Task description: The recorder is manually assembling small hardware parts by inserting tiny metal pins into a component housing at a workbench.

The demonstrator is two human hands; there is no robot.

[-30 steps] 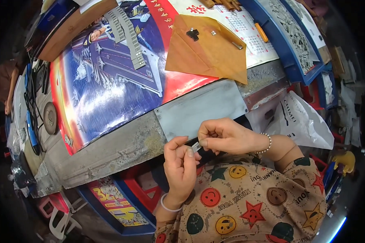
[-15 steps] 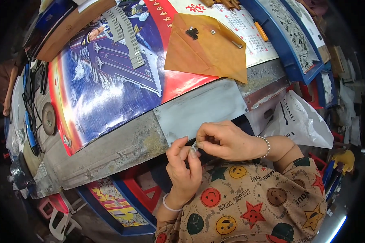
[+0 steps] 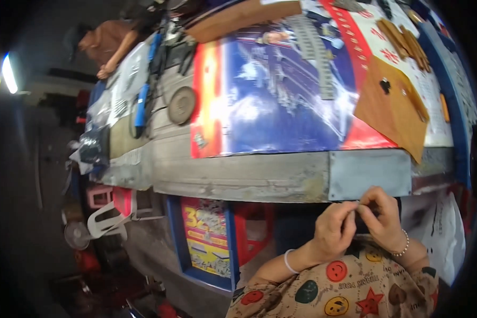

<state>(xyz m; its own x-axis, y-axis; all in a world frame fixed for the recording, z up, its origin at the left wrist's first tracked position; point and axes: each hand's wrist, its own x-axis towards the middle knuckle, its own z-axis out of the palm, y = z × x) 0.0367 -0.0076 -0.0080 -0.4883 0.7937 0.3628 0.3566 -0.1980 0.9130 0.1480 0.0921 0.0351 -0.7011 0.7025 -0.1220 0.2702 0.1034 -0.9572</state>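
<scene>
View swung left | left hand point(image 3: 334, 229), right hand point(image 3: 381, 218) pinching by grey plate point(image 3: 368, 170), contents indiscernible | slack pinch could drop contents

Yellow characters run down the red band point(image 3: 351, 33) of the poster point(image 3: 281, 119) at upper right, and larger red ones mark its white part point(image 3: 375, 45). Big yellow numerals head the sheet point(image 3: 211, 239) in the blue tray point(image 3: 177, 244), lower left of centre. Dark capitals dot the patterned shirt point(image 3: 350, 289), lower right; lettering on the white bag point(image 3: 445, 233) is too blurred.
</scene>
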